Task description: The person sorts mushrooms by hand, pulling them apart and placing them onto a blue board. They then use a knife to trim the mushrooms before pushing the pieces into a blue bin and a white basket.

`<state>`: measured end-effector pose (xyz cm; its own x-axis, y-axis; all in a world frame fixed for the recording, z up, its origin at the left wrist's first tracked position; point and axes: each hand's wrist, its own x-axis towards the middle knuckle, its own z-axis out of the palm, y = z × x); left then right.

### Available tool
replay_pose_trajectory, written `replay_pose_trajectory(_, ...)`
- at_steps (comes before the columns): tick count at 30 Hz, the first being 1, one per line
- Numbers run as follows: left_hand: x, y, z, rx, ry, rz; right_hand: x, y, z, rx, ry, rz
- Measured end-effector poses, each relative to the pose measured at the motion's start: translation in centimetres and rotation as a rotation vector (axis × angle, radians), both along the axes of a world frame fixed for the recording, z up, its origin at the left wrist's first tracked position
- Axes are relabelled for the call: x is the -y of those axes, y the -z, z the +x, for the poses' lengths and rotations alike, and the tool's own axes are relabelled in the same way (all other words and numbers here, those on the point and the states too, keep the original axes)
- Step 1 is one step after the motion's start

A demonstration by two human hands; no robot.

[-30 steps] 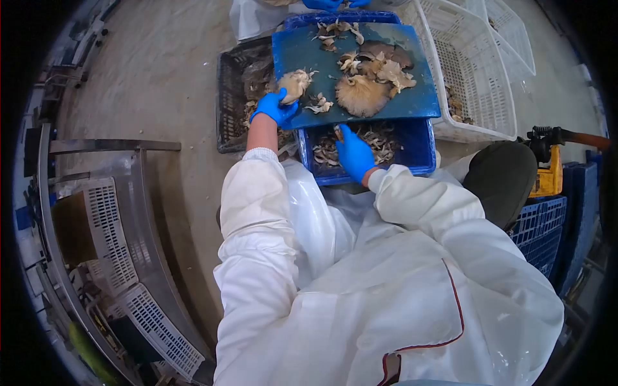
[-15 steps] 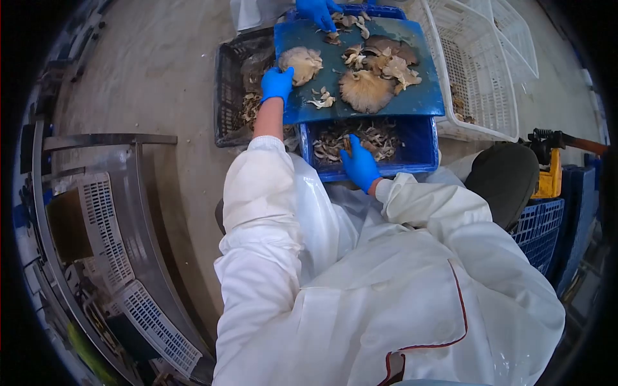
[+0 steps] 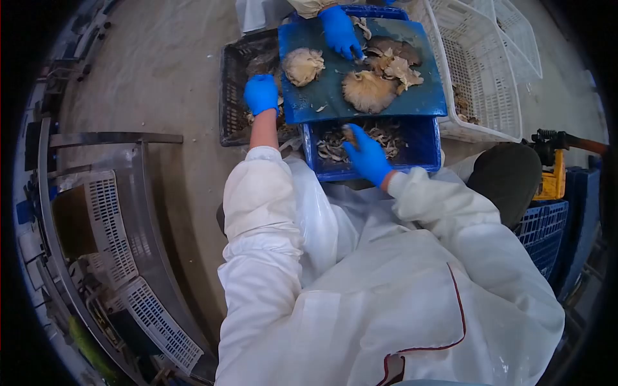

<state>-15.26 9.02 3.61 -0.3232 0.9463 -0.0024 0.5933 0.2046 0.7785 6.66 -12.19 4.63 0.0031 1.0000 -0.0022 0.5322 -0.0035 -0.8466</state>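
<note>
My left hand [image 3: 261,94], in a blue glove, is over the black crate [image 3: 226,106] left of the board; its fingers are hidden beneath it. My right hand [image 3: 368,156], gloved too, is closed on a small brownish piece [image 3: 349,134] that I cannot make out, above the blue bin [image 3: 421,145] of mushroom pieces [image 3: 386,138]. On the blue-green cutting board [image 3: 322,96] lie a pale mushroom cluster [image 3: 302,67] at the left, a broad mushroom cap [image 3: 368,91], and torn mushroom pieces [image 3: 402,72] with a darker cap [image 3: 394,48] behind.
Another person's gloved hand [image 3: 341,32] reaches onto the board from the far side, at a mushroom piece. White crates [image 3: 479,77] stand to the right. A metal frame [image 3: 154,225] is at my left; a blue crate [image 3: 541,231] and yellow equipment [image 3: 552,180] are at my right.
My left hand has moved left off the pale cluster to above the black crate. The small scraps near the board's front are mostly gone. The other person's hand has come further over the board.
</note>
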Motion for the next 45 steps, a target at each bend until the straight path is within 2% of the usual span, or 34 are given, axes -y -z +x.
replay_pose_trajectory(1, 1.4, -1.4, 1.7, -0.047, 0.147, -0.018, 0.8, 0.2, 1.6, -0.026, 0.022, 0.056)
replay_pose_trajectory(3, 3.1, -0.7, 4.6, -0.129, 0.449, 0.051, 2.5, 0.8, 4.6, 0.019, 0.107, -0.081)
replay_pose_trajectory(5, 5.1, -0.1, 6.8, -0.233, 0.805, 0.079, 2.7, 0.2, 6.5, 0.053, 0.196, -0.070)
replay_pose_trajectory(8, 6.2, 3.8, 5.7, 0.034, 0.724, 0.202, 1.9, 0.9, 9.0, 0.101, 0.367, 0.049)
replay_pose_trajectory(9, 4.6, 5.0, 3.4, -0.447, 0.529, 0.305, 1.2, 1.3, 9.9, 0.115, 0.432, 0.107)
replay_pose_trajectory(10, 4.2, 1.4, 2.1, -0.438, 0.351, 0.163, 0.5, 0.2, 10.8, 0.171, 0.456, 0.096)
replay_pose_trajectory(11, 3.2, 2.7, -1.1, -0.172, 0.238, 0.044, -0.3, -1.0, 11.8, 0.227, 0.480, 0.083)
replay_pose_trajectory(12, 2.7, 2.9, -3.3, -0.396, 0.188, 0.293, -1.2, 0.0, 13.3, 0.186, 0.535, 0.043)
replay_pose_trajectory(13, 1.3, 5.5, -4.9, -0.443, -0.046, 0.234, -2.1, 0.9, 14.8, 0.238, 0.531, 0.090)
replay_pose_trajectory(15, 2.1, 0.6, -2.2, -0.266, -0.156, 0.035, -3.7, 2.6, 17.3, 0.339, 0.528, 0.184)
replay_pose_trajectory(17, -0.4, 5.6, -1.7, 0.050, -0.116, 0.041, -5.0, 2.2, 18.4, 0.424, 0.481, 0.073)
replay_pose_trajectory(18, 1.5, 0.4, 1.6, -0.021, -0.066, 0.026, -5.4, 2.1, 18.8, 0.469, 0.455, 0.016)
replay_pose_trajectory(19, 0.7, 1.2, 2.6, 0.042, -0.028, -0.014, -5.8, 2.2, 18.9, 0.480, 0.454, 0.016)
replay_pose_trajectory(20, -0.4, 2.7, 3.2, -0.028, 0.035, -0.012, -6.1, 2.2, 19.0, 0.492, 0.450, 0.018)
replay_pose_trajectory(22, 1.6, -2.2, 6.3, -0.283, 0.093, 0.208, -7.0, 2.4, 19.3, 0.506, 0.441, 0.034)
replay_pose_trajectory(25, 2.1, -4.0, 8.1, -0.600, 0.327, 0.144, -7.6, 2.4, 19.3, 0.515, 0.422, 0.100)
replay_pose_trajectory(26, 2.1, -3.4, 8.4, -0.726, 0.322, 0.153, -7.8, 2.3, 19.1, 0.520, 0.407, 0.138)
replay_pose_trajectory(29, 0.1, 0.8, 7.1, -0.546, 0.362, 0.182, -8.0, -0.2, 17.1, 0.561, 0.388, 0.221)
replay_pose_trajectory(32, -1.2, 0.7, 6.4, -0.198, 0.401, 0.115, -7.6, -2.0, 15.3, 0.570, 0.359, 0.312)
replay_pose_trajectory(35, -2.4, 0.0, 5.4, 0.724, 0.230, -0.277, -7.1, -2.7, 13.8, 0.471, 0.330, 0.287)
replay_pose_trajectory(36, -1.4, -1.4, 5.6, 0.968, 0.152, -0.322, -7.0, -2.7, 13.6, 0.424, 0.322, 0.256)
replay_pose_trajectory(39, -0.4, -2.3, 5.5, 1.225, 0.164, -0.405, -7.0, -1.3, 13.1, 0.328, 0.264, 0.234)
replay_pose_trajectory(42, 0.0, -3.0, 7.6, 1.429, 0.034, -0.390, -6.4, -0.7, 12.7, 0.314, 0.251, 0.217)
replay_pose_trajectory(45, -2.5, -1.0, 6.4, -0.178, -0.043, -0.267, -6.2, -1.3, 13.5, 0.429, 0.353, 0.219)
